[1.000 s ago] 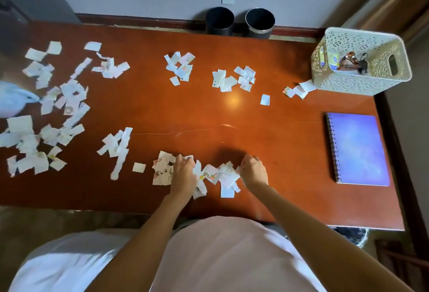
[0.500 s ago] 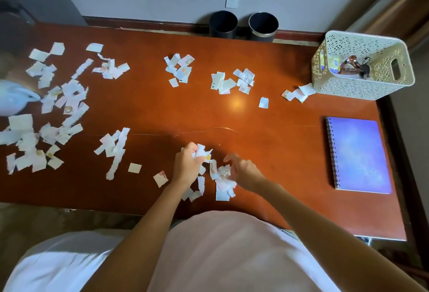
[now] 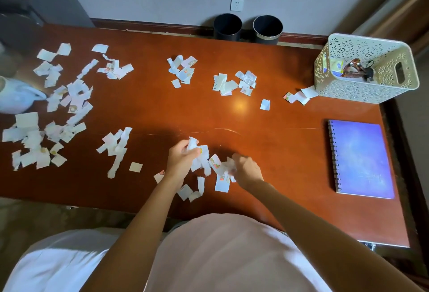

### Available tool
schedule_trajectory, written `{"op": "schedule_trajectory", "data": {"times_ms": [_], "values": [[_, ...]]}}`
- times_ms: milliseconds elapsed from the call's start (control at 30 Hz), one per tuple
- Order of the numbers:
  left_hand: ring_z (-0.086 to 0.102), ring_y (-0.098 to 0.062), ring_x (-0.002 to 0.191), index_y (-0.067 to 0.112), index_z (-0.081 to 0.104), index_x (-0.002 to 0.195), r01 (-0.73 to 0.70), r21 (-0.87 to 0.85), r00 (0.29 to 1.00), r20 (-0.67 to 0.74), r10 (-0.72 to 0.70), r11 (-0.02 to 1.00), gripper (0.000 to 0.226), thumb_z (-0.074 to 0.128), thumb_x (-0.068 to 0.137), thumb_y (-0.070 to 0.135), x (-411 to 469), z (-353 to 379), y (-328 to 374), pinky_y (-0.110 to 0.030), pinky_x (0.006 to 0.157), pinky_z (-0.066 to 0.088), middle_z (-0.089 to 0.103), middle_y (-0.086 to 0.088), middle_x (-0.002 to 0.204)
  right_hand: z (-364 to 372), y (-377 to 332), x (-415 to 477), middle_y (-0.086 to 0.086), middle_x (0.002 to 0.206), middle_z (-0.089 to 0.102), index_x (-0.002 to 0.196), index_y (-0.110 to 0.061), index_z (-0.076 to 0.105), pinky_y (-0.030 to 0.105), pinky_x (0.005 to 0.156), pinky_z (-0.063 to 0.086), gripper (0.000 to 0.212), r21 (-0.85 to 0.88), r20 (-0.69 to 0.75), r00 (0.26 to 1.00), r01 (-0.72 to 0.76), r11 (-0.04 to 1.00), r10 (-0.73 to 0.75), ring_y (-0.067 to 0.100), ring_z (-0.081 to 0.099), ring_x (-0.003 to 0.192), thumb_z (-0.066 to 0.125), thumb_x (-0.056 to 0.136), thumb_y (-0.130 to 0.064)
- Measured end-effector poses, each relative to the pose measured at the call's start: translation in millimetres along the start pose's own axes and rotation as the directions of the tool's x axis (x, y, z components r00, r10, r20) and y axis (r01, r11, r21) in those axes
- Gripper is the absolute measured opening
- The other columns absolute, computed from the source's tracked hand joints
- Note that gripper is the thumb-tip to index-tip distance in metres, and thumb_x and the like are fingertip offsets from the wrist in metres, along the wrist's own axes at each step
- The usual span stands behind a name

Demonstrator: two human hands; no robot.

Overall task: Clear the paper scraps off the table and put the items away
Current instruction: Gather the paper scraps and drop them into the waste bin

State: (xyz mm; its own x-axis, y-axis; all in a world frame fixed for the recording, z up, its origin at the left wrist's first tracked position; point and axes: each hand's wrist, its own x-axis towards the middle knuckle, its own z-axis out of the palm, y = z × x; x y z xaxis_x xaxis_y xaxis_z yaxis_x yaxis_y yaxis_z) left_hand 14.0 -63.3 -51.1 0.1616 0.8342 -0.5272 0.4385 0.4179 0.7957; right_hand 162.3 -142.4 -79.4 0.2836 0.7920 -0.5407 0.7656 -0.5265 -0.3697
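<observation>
Dozens of torn white paper scraps (image 3: pixel 69 103), ragged-edged and some printed with small colored pictures, lie scattered over the glossy reddish-brown wooden table (image 3: pixel 267 143), thickest at its left end. Your left hand (image 3: pixel 180 160) is closed around a crumpled bunch of scraps (image 3: pixel 199 155) near the front edge. Your right hand (image 3: pixel 246 171), blurred, curls its fingers over more scraps just beside it; how firmly it grips them you cannot tell. A few loose pieces lie between your wrists. At the right lies a purple spiral-bound notebook (image 3: pixel 362 159), flat and closed. Behind it sits a cream perforated plastic basket (image 3: pixel 362 92) holding small items. Two dark round bins (image 3: pixel 227 26) stand on the floor beyond the table's far edge.
</observation>
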Motion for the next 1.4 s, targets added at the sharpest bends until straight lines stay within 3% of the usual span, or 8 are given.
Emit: {"op": "schedule_trajectory", "data": {"times_ms": [167, 333, 433, 567, 700, 1033, 1133, 1400], "values": [[0.046, -0.008, 0.07, 0.018, 0.065, 0.094, -0.005, -0.01, 0.998, 0.062, 0.005, 1.0, 0.013, 0.054, 0.091, 0.012, 3.2, -7.3, 0.0, -0.019, 0.063, 0.035, 0.054, 0.003, 0.075, -19.7, 13.3, 7.4, 0.02, 0.115, 0.064, 0.127, -0.007, 0.051, 0.035, 0.082, 0.051, 0.046, 0.228, -0.056, 0.991, -0.107, 0.968, 0.123, 0.036, 0.062, 0.104, 0.062, 0.083, -0.006], [0.025, -0.013, 0.052, 0.012, 0.043, 0.054, -0.015, 0.203, 0.997, 0.078, -0.001, 0.979, 0.033, 0.063, 0.081, 0.015, 6.2, -15.3, -14.4, -0.023, 0.052, 0.017, 0.03, 0.0, 0.055, -18.2, 13.2, -2.2, 0.015, 0.117, 0.063, 0.122, -0.002, 0.055, 0.021, 0.059, 0.048, 0.039, 0.152, 0.203, 0.979, -0.022, 0.988, -0.01, 0.022, 0.059, 0.092, 0.065, 0.086, -0.015], [0.044, -0.014, 0.057, -0.006, 0.068, 0.088, -0.019, 0.404, 0.993, 0.11, -0.028, 0.915, 0.015, 0.066, 0.08, 0.006, 5.1, -12.7, -25.8, -0.02, 0.049, 0.025, 0.049, -0.002, 0.064, -4.1, 10.6, -5.3, 0.016, 0.118, 0.062, 0.119, -0.003, 0.056, 0.021, 0.061, 0.041, 0.038, 0.132, 0.225, 0.974, -0.036, 0.991, 0.006, 0.025, 0.059, 0.096, 0.065, 0.086, -0.018], [0.053, -0.024, 0.109, 0.003, 0.057, 0.119, -0.057, 0.559, 0.992, 0.123, -0.015, 0.827, 0.04, 0.068, 0.081, 0.004, 1.0, -1.3, -33.1, -0.017, 0.077, 0.038, 0.047, -0.013, 0.121, -2.3, 2.5, -4.8, 0.018, 0.112, 0.06, 0.13, -0.006, 0.042, 0.033, 0.077, 0.046, 0.051, 0.146, 0.122, 0.99, -0.082, 0.986, 0.064, 0.033, 0.058, 0.101, 0.065, 0.086, -0.017], [0.05, -0.023, 0.111, 0.005, 0.045, 0.122, -0.109, 0.587, 0.99, 0.141, 0.031, 0.802, 0.045, 0.065, 0.082, -0.002, -4.2, 11.1, -41.6, -0.019, 0.084, 0.041, 0.034, -0.012, 0.128, -0.6, -11.6, -3.2, 0.021, 0.117, 0.06, 0.136, -0.01, 0.03, 0.038, 0.087, 0.048, 0.065, 0.166, 0.176, 0.984, -0.028, 0.986, -0.002, 0.036, 0.059, 0.107, 0.068, 0.084, -0.014], [0.042, -0.022, 0.129, 0.0, 0.051, 0.124, -0.192, 0.66, 0.98, 0.166, 0.108, 0.726, 0.036, 0.057, 0.089, 0.001, -4.5, 16.5, -48.6, -0.026, 0.105, 0.038, 0.035, -0.01, 0.142, 15.5, -41.2, 5.7, 0.018, 0.117, 0.062, 0.122, -0.007, 0.046, 0.038, 0.087, 0.05, 0.041, 0.13, 0.144, 0.989, -0.051, 0.99, 0.032, 0.035, 0.061, 0.104, 0.064, 0.086, -0.015], [0.033, -0.021, 0.137, 0.002, 0.044, 0.134, -0.189, 0.683, 0.98, 0.177, 0.091, 0.705, 0.043, 0.051, 0.092, 0.002, -2.6, 16.5, -46.5, -0.025, 0.109, 0.031, 0.033, -0.009, 0.149, 15.2, -40.8, 8.5, 0.018, 0.105, 0.062, 0.093, -0.007, 0.06, 0.033, 0.079, 0.049, 0.009, 0.2, 0.096, 0.993, -0.083, 0.976, 0.065, 0.03, 0.057, 0.09, 0.055, 0.086, -0.008], [0.038, -0.025, 0.135, 0.002, 0.041, 0.138, -0.18, 0.624, 0.982, 0.164, 0.098, 0.76, 0.048, 0.052, 0.092, 0.0, 9.3, 22.0, -33.2, -0.032, 0.109, 0.035, 0.044, -0.013, 0.143, 4.8, -27.9, 20.4, 0.008, 0.084, 0.058, 0.1, -0.005, 0.062, 0.02, 0.049, 0.045, 0.026, 0.535, 0.075, 0.988, -0.154, 0.831, 0.135, 0.021, 0.056, 0.072, 0.07, 0.076, -0.006]]}}
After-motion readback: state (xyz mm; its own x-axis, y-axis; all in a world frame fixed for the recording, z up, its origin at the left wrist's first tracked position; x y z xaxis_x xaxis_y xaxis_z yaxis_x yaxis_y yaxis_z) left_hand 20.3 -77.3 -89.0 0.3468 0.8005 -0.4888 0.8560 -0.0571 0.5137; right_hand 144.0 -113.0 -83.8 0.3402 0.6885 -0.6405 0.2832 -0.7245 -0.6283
